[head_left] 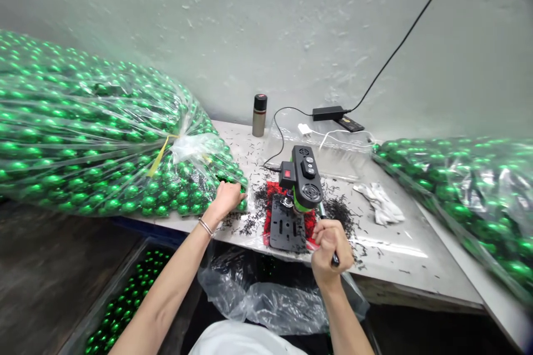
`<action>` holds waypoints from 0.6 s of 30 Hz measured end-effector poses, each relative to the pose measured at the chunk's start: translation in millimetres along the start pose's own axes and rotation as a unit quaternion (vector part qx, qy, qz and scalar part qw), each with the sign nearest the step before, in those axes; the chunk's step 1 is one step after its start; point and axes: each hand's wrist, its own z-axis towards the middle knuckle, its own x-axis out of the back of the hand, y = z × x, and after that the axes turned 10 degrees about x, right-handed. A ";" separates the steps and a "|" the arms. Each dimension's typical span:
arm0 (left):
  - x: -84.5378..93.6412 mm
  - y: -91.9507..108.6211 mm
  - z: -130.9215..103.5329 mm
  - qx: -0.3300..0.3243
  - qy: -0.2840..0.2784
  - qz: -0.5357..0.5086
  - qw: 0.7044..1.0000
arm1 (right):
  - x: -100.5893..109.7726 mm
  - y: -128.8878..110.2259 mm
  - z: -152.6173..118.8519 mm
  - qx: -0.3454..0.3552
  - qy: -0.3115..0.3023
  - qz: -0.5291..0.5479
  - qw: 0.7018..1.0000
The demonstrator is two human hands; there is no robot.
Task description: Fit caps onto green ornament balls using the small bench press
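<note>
Wrapped tight round the lever (pixel 322 211) is my right hand (pixel 332 249); my left hand (pixel 228 198) has its fingers at the near corner of the bag of green balls (pixel 100 138) — whether they pinch anything, I cannot tell. Just ahead, between my hands, stands the black machine (pixel 307 177), its slotted base plate (pixel 277 237) on something red amid scattered black bits (pixel 338 212). White gloves (pixel 380 205) lie to the right — farther off, a bottle (pixel 259 122) stands near the wall (pixel 233 28).

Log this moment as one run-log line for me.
left hand: at clear bag of green balls | right hand: gripping lever of black machine | white gloves: lying on table
</note>
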 end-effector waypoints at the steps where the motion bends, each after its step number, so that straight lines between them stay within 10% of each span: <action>1: 0.2 -2.2 0.3 -0.002 -0.005 0.000 1.000 | 0.0 0.1 0.2 0.004 0.000 0.001 1.000; 6: 1.7 -11.5 -12.1 -0.013 0.018 -0.221 0.975 | 1.0 -2.3 2.8 0.012 -0.022 -0.016 1.000; 10: -5.8 3.2 -45.7 0.016 -0.103 -0.580 0.808 | -0.9 -3.9 3.2 0.017 -0.013 -0.014 1.000; 14: -25.5 35.4 -74.0 0.060 -0.225 -0.724 0.649 | -2.2 -3.6 2.0 0.015 -0.009 -0.018 1.000; 18: -44.6 60.2 -76.6 0.114 -0.253 -0.715 0.642 | -0.1 -3.4 2.0 0.021 -0.025 -0.017 0.999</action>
